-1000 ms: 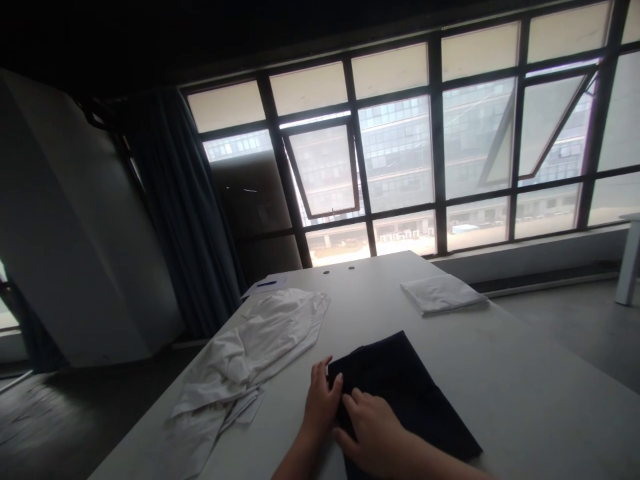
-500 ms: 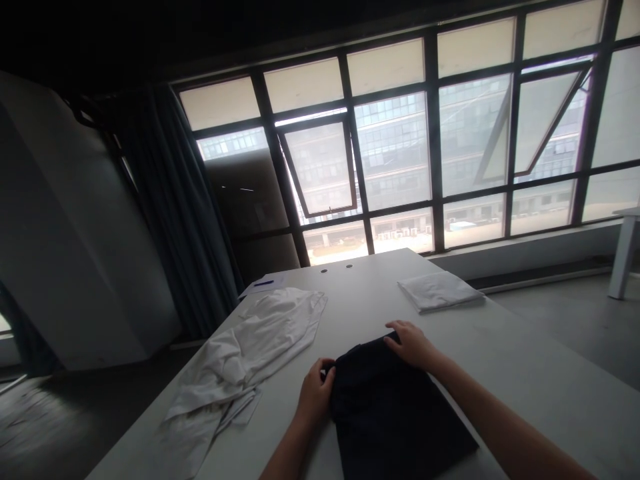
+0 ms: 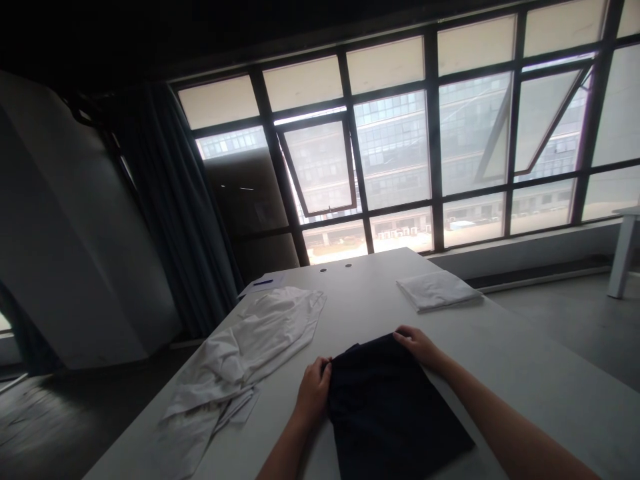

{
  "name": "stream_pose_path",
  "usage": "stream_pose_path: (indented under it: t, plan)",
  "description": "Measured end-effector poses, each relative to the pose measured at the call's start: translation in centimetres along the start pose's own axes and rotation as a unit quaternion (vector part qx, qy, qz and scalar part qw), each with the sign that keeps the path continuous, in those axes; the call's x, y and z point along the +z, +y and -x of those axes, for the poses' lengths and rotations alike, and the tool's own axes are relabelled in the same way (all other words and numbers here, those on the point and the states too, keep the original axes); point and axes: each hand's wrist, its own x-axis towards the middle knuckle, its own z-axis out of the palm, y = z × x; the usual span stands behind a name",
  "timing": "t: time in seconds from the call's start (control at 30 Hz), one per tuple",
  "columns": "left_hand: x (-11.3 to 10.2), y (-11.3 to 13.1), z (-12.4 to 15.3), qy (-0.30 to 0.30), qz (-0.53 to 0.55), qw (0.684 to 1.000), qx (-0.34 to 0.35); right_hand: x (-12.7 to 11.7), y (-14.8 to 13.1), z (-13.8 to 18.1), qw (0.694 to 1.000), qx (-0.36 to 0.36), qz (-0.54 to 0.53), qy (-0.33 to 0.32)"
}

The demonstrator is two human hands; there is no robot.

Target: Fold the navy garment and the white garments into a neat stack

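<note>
Grasped at the far-left corner by the left hand (image 3: 313, 387) and at the far-right corner by the right hand (image 3: 421, 347): dark folded cloth (image 3: 393, 413), on the worktop (image 3: 363, 293). Apparent long axis from held edge toward lower frame border, near end cut off; neither hand nearer.

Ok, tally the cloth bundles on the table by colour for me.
Dark: 1, the dark cloth
White: 2, the crumpled cloth and the folded cloth
Total: 3
</note>
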Motion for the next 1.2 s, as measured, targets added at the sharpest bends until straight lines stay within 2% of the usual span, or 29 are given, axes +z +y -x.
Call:
stream_pose_path:
  t: [0.17,0.3,0.5,0.57,0.63,0.7,0.9,1.07,1.13,1.2]
  plan:
    - [-0.3,0.6,0.1,-0.002,0.030,1.000,-0.002,-1.3,-1.6,1.0,0.982,0.020,-0.175,-0.064]
    - [-0.5,1.0,0.2,0.014,0.050,0.999,-0.006,-1.5,-2.1,1.3,0.978,0.045,-0.196,-0.054]
    - [-0.4,1.0,0.2,0.035,0.064,0.997,-0.020,0.2,-1.2,1.1,0.957,0.084,-0.278,-0.011]
    - [-0.4,0.9,0.2,0.035,0.063,0.997,-0.021,0.8,-0.5,0.8,0.973,0.061,-0.223,0.008]
    - [-0.4,0.9,0.3,0.036,0.060,0.997,-0.021,1.4,0.1,0.3,0.995,0.026,-0.094,0.031]
    - [-0.4,1.0,0.4,0.038,0.055,0.997,-0.022,1.9,0.5,-0.2,0.998,0.003,0.030,0.048]
    - [-0.3,0.8,0.3,0.057,0.031,0.998,-0.029,3.2,1.4,-0.8,0.980,0.027,0.166,0.103]
    - [-0.1,0.5,0.1,0.088,0.014,0.996,-0.003,3.3,1.7,-0.6,0.934,0.086,0.329,0.107]
    - [-0.6,1.5,0.5,0.110,0.000,0.993,0.030,3.3,1.6,-0.6,0.928,0.095,0.346,0.099]
    - [-1.1,3.5,1.6,0.111,-0.037,0.988,0.104,3.2,1.5,-0.6,0.929,0.093,0.346,0.094]
